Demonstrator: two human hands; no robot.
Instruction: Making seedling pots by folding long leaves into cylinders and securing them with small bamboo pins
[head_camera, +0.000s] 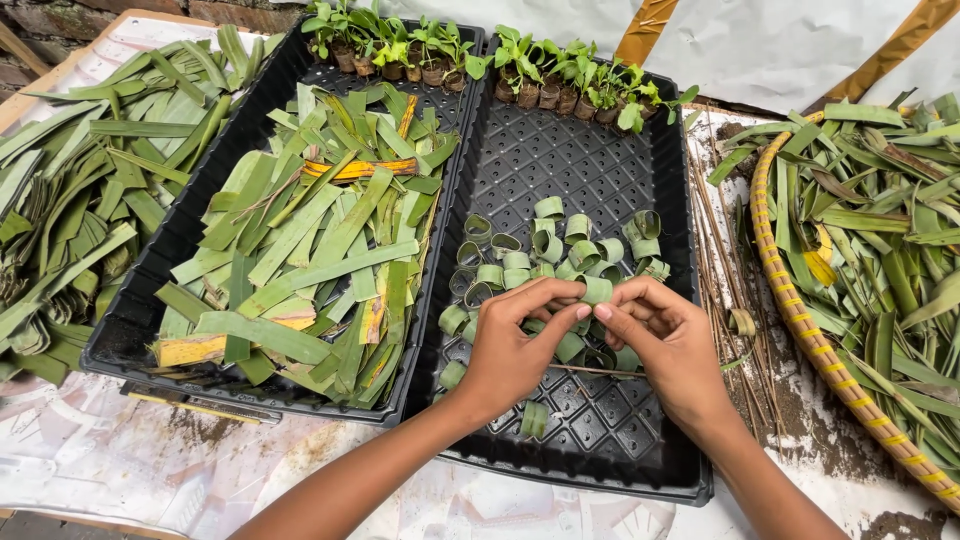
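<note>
My left hand (515, 345) and my right hand (668, 340) meet over the right black tray (600, 455). Together they pinch a small green leaf ring (596, 290) between fingertips. A thin brown stick (600, 371) runs across under the hands. Several finished leaf rings (555, 250) lie in a heap on the tray just beyond my fingers. One more ring (533, 419) lies near my left wrist.
The left black tray (140, 320) holds cut green leaf strips (310, 250). Small seedlings in pots (560, 80) line the far ends of both trays. Loose leaves (70, 180) pile at the left. A woven basket (800, 320) of leaves sits at the right, thin sticks (720, 260) beside it.
</note>
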